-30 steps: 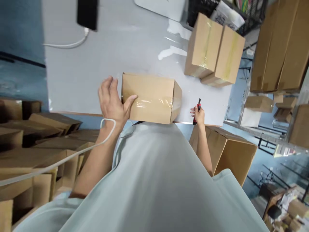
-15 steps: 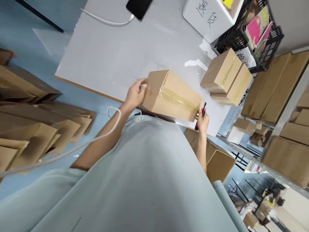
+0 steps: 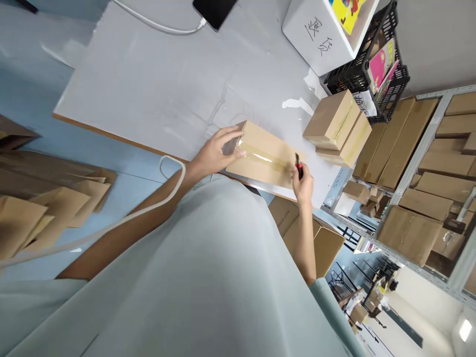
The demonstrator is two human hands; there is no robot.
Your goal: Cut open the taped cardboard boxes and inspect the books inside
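A taped cardboard box (image 3: 266, 144) lies at the near edge of the grey table (image 3: 159, 84), a shiny strip of clear tape running along its top. My left hand (image 3: 215, 153) grips the box's left end, with the thumb on the near side and the fingers over the far corner. In my right hand (image 3: 304, 187) is a red and black utility knife (image 3: 300, 170), its tip pointing up and away from me. That hand is at the right end of the box; whether it touches the cardboard I cannot tell.
Two stacked cardboard boxes (image 3: 334, 124) stand to the right, by torn white paper (image 3: 297, 104). Behind them are a white bin (image 3: 316, 34) and a black crate (image 3: 386, 94). A phone (image 3: 213, 11) with a cable lies at the back. Shelves (image 3: 405, 183) of cartons line the right; folded cardboard (image 3: 55, 198) stands left.
The box has come down onto the table edge and turned slightly. My left hand has spread around its end. My right hand has raised the knife beside the box's right end.
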